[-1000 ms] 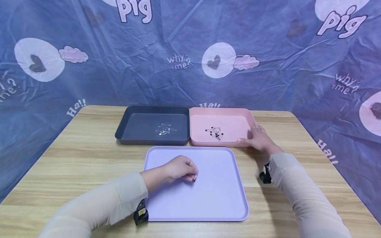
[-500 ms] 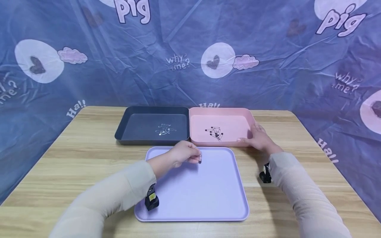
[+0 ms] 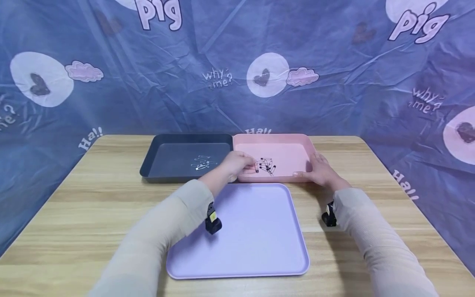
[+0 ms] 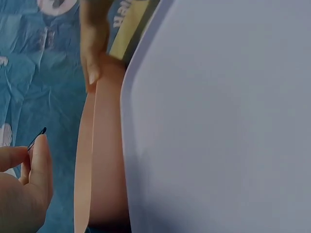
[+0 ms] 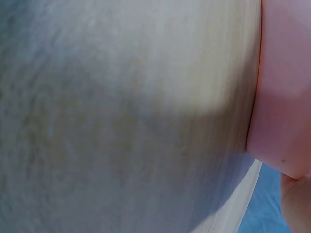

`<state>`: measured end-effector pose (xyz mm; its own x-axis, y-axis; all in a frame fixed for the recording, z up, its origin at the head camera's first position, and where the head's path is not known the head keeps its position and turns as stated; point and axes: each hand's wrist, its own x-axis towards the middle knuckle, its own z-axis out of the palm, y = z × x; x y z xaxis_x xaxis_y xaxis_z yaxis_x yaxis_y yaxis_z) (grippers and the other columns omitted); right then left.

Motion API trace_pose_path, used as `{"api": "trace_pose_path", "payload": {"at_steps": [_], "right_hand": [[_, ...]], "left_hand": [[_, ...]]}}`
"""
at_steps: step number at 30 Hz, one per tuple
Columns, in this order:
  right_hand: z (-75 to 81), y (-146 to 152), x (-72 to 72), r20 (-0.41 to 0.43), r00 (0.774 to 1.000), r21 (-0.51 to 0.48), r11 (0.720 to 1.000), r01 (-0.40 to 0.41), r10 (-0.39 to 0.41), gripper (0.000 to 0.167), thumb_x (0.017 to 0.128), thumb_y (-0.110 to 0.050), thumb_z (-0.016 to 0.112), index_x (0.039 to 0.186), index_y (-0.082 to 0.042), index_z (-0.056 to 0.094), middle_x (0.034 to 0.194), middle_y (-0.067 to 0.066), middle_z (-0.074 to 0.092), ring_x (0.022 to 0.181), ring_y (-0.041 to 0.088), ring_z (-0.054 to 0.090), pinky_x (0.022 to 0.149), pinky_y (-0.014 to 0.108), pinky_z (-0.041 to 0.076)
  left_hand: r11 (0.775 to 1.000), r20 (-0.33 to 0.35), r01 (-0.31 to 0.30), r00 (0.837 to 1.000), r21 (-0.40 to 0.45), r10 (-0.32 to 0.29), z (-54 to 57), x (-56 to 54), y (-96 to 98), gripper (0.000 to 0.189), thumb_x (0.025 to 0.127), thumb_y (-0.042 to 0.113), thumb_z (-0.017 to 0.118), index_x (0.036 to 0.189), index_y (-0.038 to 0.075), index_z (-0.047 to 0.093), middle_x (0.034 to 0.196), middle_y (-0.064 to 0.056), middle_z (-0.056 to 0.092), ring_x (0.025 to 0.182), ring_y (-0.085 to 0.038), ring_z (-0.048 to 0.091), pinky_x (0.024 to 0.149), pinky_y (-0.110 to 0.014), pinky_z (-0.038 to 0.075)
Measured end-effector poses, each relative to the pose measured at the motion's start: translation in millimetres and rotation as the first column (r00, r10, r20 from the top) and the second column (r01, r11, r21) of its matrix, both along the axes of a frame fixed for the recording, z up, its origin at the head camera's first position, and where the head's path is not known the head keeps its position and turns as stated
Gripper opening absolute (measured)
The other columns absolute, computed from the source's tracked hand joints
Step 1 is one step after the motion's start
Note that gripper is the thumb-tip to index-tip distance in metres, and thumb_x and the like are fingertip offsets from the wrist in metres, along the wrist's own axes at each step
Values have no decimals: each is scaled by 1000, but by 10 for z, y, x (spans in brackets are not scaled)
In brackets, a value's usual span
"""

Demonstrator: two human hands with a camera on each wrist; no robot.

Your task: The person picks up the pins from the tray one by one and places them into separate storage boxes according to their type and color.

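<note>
My left hand (image 3: 239, 164) pinches a black-ended safety pin (image 3: 256, 167) between thumb and fingertips, above the left front part of the pink tray (image 3: 291, 150). In the left wrist view the dark pin (image 4: 37, 138) sticks up from the fingertips. Several black safety pins (image 3: 268, 168) lie in the pink tray, just right of the held one. My right hand (image 3: 322, 171) grips that tray at its right front corner, thumb along the front wall and fingers at the right side. Only part of this hand (image 5: 297, 204) shows in the right wrist view.
Touching the pink tray on its left is a dark grey tray (image 3: 170, 159) with several silver safety pins (image 3: 202, 164) in it. A flat lavender tray (image 3: 256, 231) lies in front of both, on the wooden table (image 3: 92, 214). A blue printed cloth (image 3: 178, 103) hangs behind.
My left hand has carried the safety pin from over the lavender tray forward and slightly right, to above the pink tray. The right hand has stayed on the corner.
</note>
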<state>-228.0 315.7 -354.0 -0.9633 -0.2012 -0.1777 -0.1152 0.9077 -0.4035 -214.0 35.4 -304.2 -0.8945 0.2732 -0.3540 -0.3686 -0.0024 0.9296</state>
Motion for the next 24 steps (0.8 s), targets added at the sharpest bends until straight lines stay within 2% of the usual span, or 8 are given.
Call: {"api": "trace_pose_path", "payload": {"at_steps": [3, 6, 10, 13, 14, 16, 19, 24], "right_hand": [[-3, -4, 7, -7, 1000, 3, 1000, -5, 5, 110, 72, -60, 54, 132, 13, -3, 135, 33, -3, 123, 44, -5, 98, 52, -1], [-3, -8, 12, -5, 1000, 5, 1000, -5, 5, 109, 72, -60, 54, 132, 13, -3, 135, 33, -3, 124, 44, -5, 98, 51, -1], [-3, -7, 4, -10, 1000, 11, 1000, -8, 8, 109, 72, -60, 53, 131, 14, -1, 135, 33, -3, 124, 44, -4, 99, 50, -1], [-3, 0, -4, -19, 1000, 13, 1000, -8, 8, 109, 72, -60, 53, 131, 14, -1, 135, 33, -3, 124, 44, -4, 99, 50, -1], [-4, 1, -7, -21, 1000, 13, 1000, -7, 7, 110, 72, -60, 53, 131, 14, -2, 135, 33, -3, 124, 44, -4, 99, 51, 0], [-7, 6, -13, -23, 1000, 10, 1000, -2, 2, 110, 72, -60, 53, 132, 13, -2, 136, 32, -3, 124, 44, -4, 99, 51, -1], [-10, 0, -18, -24, 1000, 5, 1000, 1, -1, 110, 71, -60, 54, 132, 13, -2, 136, 32, -3, 124, 43, -5, 99, 51, -1], [-17, -7, -27, -11, 1000, 15, 1000, 3, -3, 110, 71, -61, 53, 132, 13, -2, 136, 32, -2, 124, 43, -5, 99, 51, -1]], "left_hand": [[999, 31, -33, 999, 7, 32, -49, -116, 67, 24, 82, -8, 48, 104, -17, 50, 89, -18, 55, 69, -17, 54, 75, -30, 47], [998, 20, -56, 998, 0, 56, -213, -246, 98, 20, 82, -8, 48, 100, -13, 54, 87, -17, 57, 70, -19, 58, 70, -29, 49], [995, -11, -86, 996, 45, 86, -885, -720, 236, 11, 78, -8, 50, 86, -10, 58, 77, -18, 59, 64, -21, 61, 60, -28, 51], [991, 9, -118, 993, 60, 118, -1480, -1173, 421, 8, 75, -8, 51, 77, -9, 58, 70, -18, 58, 60, -24, 61, 56, -28, 51], [989, 31, -142, 990, 48, 141, -1557, -1235, 462, 8, 74, -8, 51, 78, -8, 58, 70, -18, 58, 60, -24, 61, 57, -29, 51], [984, 56, -177, 983, 26, 175, -1645, -1304, 519, 9, 74, -7, 53, 80, -6, 59, 71, -17, 59, 61, -24, 62, 57, -30, 51], [976, 76, -218, 973, -23, 219, -1642, -1303, 562, 11, 74, -8, 52, 84, -8, 56, 68, -17, 57, 57, -24, 61, 52, -30, 51], [973, 89, -221, 970, -61, 225, -1716, -1322, 586, 14, 69, -6, 60, 83, -6, 56, 68, -13, 56, 56, -22, 61, 48, -27, 50]]}}
